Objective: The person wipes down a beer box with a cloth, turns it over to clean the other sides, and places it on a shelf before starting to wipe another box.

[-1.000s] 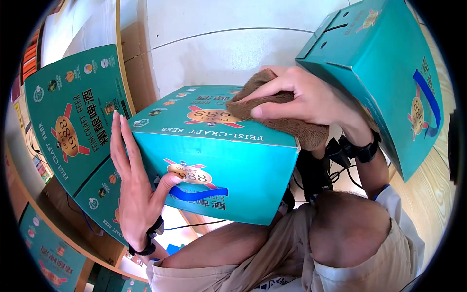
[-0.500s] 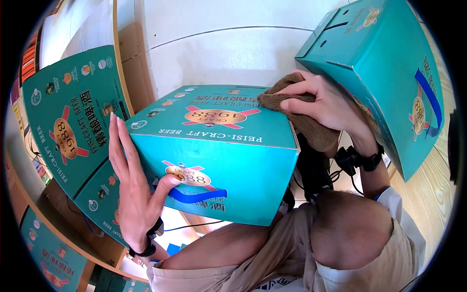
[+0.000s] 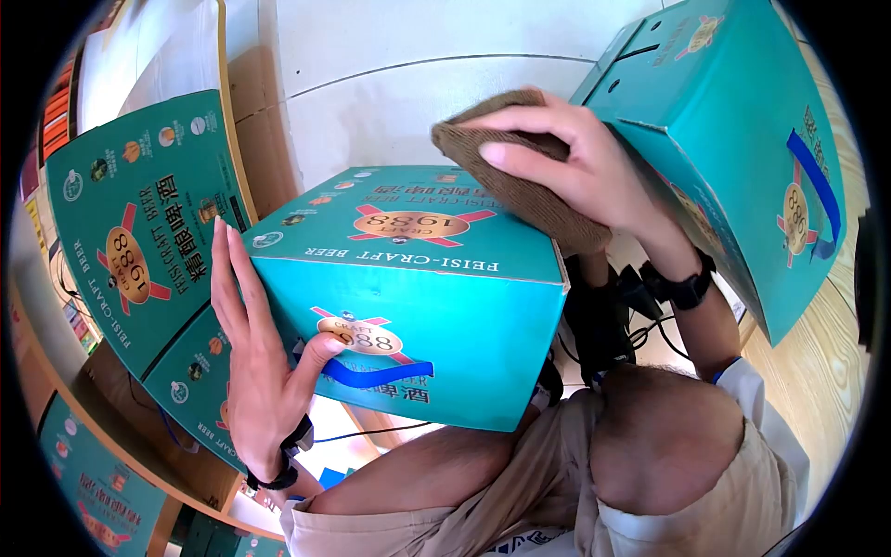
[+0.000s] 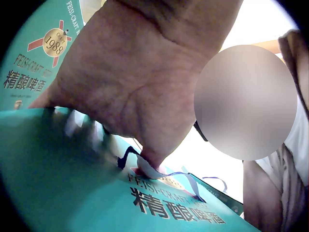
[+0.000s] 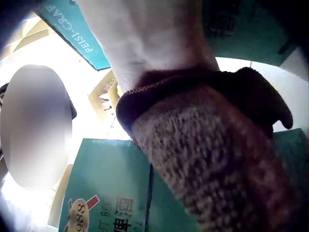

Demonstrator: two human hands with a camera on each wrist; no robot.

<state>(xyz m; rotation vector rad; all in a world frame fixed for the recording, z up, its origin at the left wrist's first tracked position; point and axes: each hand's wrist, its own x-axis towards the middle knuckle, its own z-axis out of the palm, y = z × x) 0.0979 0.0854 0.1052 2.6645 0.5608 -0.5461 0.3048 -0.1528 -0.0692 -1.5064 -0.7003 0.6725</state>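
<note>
A teal beer carton [image 3: 418, 297] with a "1988" logo and a blue strap handle [image 3: 379, 374] stands before the person's knees. My left hand [image 3: 255, 362] lies along its left edge with straight fingers, the thumb touching the front by the logo and strap. In the left wrist view the palm [image 4: 130, 82] arches over the carton's face. My right hand [image 3: 580, 162] holds a folded brown cloth [image 3: 529, 195] between thumb and fingers, over the carton's far right top edge. The cloth [image 5: 203, 140] fills the middle of the right wrist view and hides part of the carton.
Another teal carton [image 3: 742, 148] stands close to the right forearm. More cartons [image 3: 130, 223] sit on the wooden shelf [image 3: 232, 139] at the left. White floor tiles [image 3: 418, 84] lie beyond. Black cables [image 3: 664, 325] run by the right knee.
My right hand first slid the cloth rightward across the carton's top to its right edge, then moved up and back to the left with it. The left hand and carton stay put.
</note>
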